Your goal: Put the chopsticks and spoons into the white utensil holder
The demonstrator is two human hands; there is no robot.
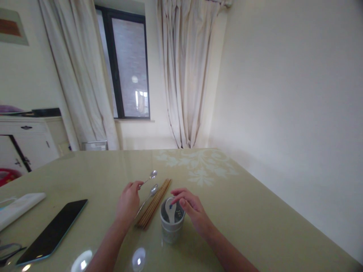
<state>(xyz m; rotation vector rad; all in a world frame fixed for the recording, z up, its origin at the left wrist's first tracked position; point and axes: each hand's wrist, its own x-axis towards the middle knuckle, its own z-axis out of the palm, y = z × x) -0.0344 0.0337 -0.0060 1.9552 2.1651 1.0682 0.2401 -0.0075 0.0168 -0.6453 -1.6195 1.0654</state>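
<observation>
Left of the cup [172,231], the left hand [129,200] pinches a metal spoon [153,174]. A second spoon [154,189] and wooden chopsticks [154,206] lie between that hand and the cup. The right hand [194,207] — loose, gripping nothing — hovers at the cup's rim; whether it touches the white spoon [170,213] inside, I cannot tell.

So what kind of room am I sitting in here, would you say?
Most likely a dining area in a home: chopsticks and metal spoons are out on the table, long curtains hang by the window, and a white cabinet stands off to the left.
</observation>
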